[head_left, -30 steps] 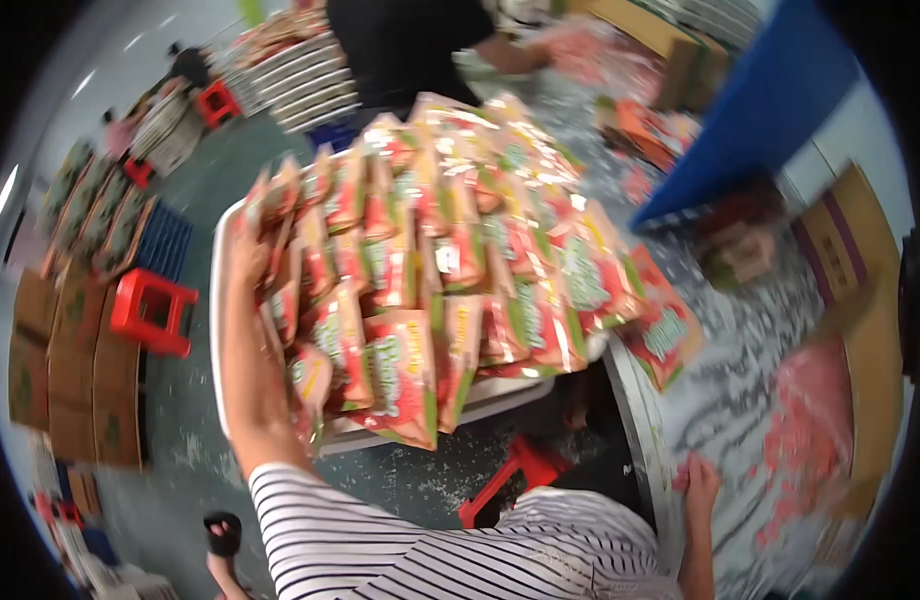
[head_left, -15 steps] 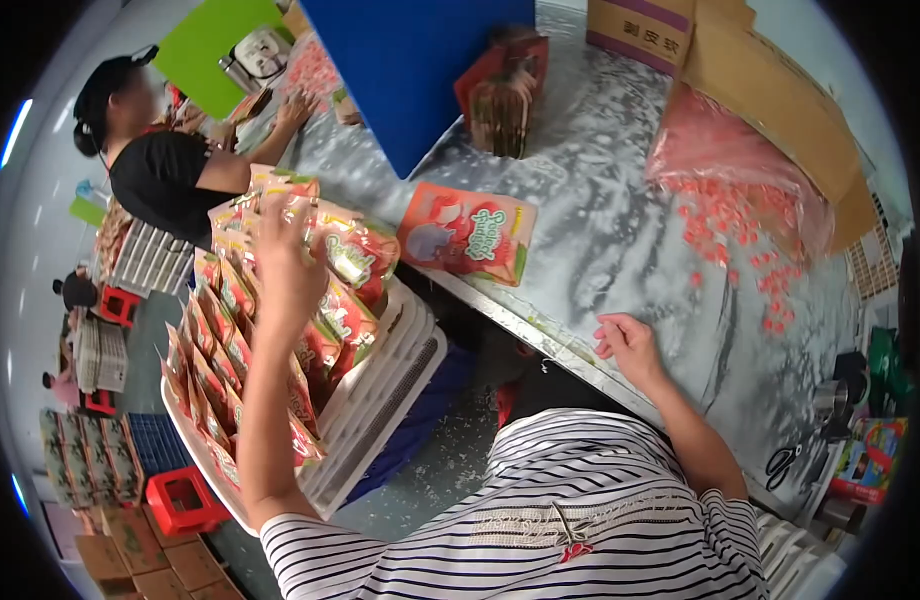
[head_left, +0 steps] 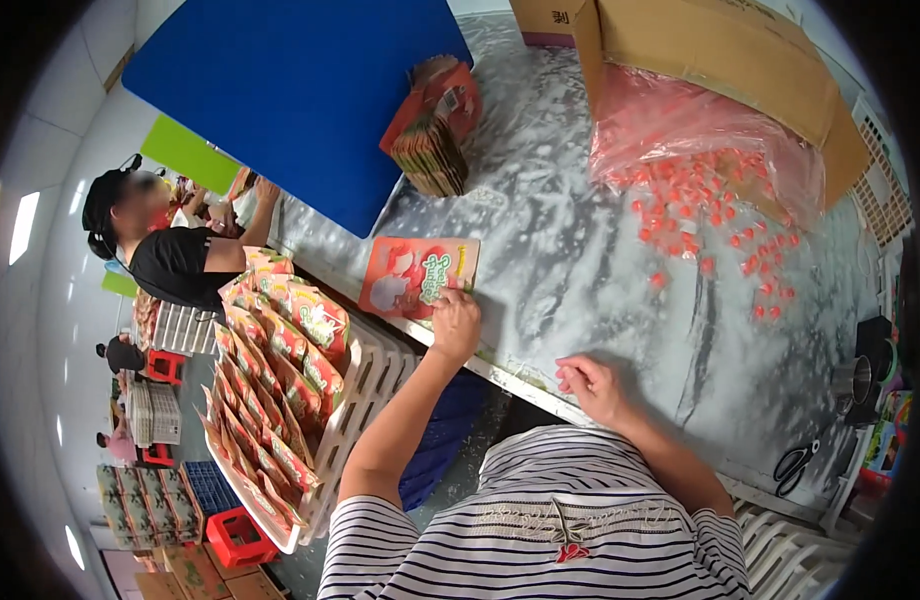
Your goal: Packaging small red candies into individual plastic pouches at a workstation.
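A flat red and pink printed pouch [head_left: 398, 281] lies near the table's edge. My left hand [head_left: 457, 326] is on its lower right part, fingers bent and closed at the pouch; the fingertips are partly hidden. Over the table's near edge, to the right, hovers my right hand [head_left: 592, 388]. Its fingers are loosely curled and a little apart, with nothing visible in them. Left of my left forearm, a white plastic crate [head_left: 332, 455] holds rows of plump, filled pouches [head_left: 270, 400] standing close together.
A blue board [head_left: 290, 100] stands at the far left beside a stack of pouches [head_left: 430, 155]. Small red wrapped pieces [head_left: 680, 215] spill from a pink plastic bag in a cardboard box [head_left: 720, 55]. Scissors [head_left: 797, 467] lie at right. Another person [head_left: 175, 255] works at far left.
My left hand has moved from the crate of filled pouches rightward to the flat pouch on the table. My right hand stays near the table edge. The whole view has shifted.
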`<state>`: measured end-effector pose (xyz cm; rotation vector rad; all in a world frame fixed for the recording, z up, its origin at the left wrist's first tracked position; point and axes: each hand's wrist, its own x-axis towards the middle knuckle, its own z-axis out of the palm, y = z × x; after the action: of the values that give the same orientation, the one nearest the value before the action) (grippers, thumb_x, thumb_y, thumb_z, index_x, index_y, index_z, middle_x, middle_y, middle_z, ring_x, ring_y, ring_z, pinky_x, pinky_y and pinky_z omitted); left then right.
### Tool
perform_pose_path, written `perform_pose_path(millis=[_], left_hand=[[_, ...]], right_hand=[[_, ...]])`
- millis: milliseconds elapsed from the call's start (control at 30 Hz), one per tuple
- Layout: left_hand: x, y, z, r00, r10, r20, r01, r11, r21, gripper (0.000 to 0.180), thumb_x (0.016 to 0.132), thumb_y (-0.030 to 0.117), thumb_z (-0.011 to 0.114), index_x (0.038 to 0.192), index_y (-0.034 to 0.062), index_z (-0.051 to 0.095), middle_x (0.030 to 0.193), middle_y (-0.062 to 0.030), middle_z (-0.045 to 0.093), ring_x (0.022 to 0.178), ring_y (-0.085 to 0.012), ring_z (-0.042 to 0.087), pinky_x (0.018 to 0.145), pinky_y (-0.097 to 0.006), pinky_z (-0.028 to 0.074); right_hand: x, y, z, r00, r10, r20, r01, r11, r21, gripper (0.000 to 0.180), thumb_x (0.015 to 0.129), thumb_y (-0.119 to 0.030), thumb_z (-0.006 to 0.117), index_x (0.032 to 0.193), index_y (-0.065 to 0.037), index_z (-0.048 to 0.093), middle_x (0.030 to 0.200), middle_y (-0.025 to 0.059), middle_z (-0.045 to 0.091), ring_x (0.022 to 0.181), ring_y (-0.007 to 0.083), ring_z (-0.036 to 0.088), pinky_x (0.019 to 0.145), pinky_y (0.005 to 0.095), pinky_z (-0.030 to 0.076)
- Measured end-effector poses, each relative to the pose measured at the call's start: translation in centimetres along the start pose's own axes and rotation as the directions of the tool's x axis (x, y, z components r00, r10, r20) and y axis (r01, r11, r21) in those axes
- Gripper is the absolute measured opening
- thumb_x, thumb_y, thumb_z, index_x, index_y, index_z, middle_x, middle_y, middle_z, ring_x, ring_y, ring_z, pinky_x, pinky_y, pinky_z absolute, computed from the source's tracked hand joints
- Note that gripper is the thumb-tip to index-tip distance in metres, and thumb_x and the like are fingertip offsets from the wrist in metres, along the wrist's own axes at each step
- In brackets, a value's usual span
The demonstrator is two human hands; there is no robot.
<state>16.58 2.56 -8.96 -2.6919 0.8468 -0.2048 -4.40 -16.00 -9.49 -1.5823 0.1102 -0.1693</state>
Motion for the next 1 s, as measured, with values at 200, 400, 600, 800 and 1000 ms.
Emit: perform_pose_path(millis=[200,400,600,800,1000], left_hand=[[0.1,-0.4,-1.4,0.994,0.032,-0.102,-0.028,0.999,0.044,0.031,0.08,0.006,0.055,0.106,-0.0096,0.057,0.109,-0.0208,0.055,0.087,-0.0281,0.06,0.06,-0.032,0.055],[0.3,-2.3,-1.9,0.948,-0.276,-0.157,0.134,0.795,-0.592,0.019,0.081,0.011,0.056,0.072,-0.0051,0.062,0.066,-0.0224,0.061,0.062,-0.037,0.063,0.056,-0.045,0.051],[-3.9,4.8,-2.6,0.984,-0.179,0.006,0.067,0.337,-0.939,0.018,0.076,0.014,0.065,0.066,-0.0015,0.066,0.057,-0.0166,0.062,0.05,-0.0218,0.061,0.051,-0.038,0.049],[-6.6,10.3,-6.8,0.965,-0.163,0.208,0.231,0.139,-0.963,0.02,0.077,0.014,0.068,0.077,-0.0053,0.066,0.066,-0.0188,0.064,0.058,-0.0242,0.063,0.057,-0.039,0.049],[-7.8,11.0,-7.1,0.98,-0.14,0.142,0.159,0.119,-0.98,0.017,0.08,0.012,0.066,0.077,-0.0031,0.059,0.068,-0.0186,0.06,0.06,-0.0298,0.06,0.057,-0.041,0.047]], right_hand=[[0.4,-0.2,-0.4,0.998,-0.04,0.05,0.039,0.999,0.031,0.018,0.097,-0.009,0.051,0.11,0.0,0.06,0.087,0.0097,0.066,0.073,0.0129,0.066,0.065,0.0254,0.056],[0.2,-0.5,-1.0,0.994,-0.015,0.109,0.001,0.992,0.125,0.018,0.097,-0.009,0.051,0.107,0.003,0.06,0.088,0.0122,0.067,0.072,0.0152,0.068,0.063,0.0269,0.056],[0.4,-1.1,-1.1,0.996,0.058,0.068,-0.073,0.97,0.231,0.02,0.097,-0.01,0.051,0.108,0.004,0.06,0.088,0.0124,0.067,0.074,0.0159,0.067,0.066,0.0276,0.056],[2.6,-2.3,-1.1,0.998,0.055,0.0,-0.055,0.997,0.05,0.028,0.095,-0.015,0.056,0.114,0.006,0.059,0.091,0.0102,0.067,0.071,0.0124,0.063,0.062,0.0276,0.055],[3.8,-3.9,-1.8,0.961,0.272,-0.051,-0.259,0.949,0.177,0.027,0.096,-0.02,0.057,0.101,0.006,0.062,0.078,0.0059,0.065,0.066,0.0094,0.061,0.052,0.0228,0.05]])
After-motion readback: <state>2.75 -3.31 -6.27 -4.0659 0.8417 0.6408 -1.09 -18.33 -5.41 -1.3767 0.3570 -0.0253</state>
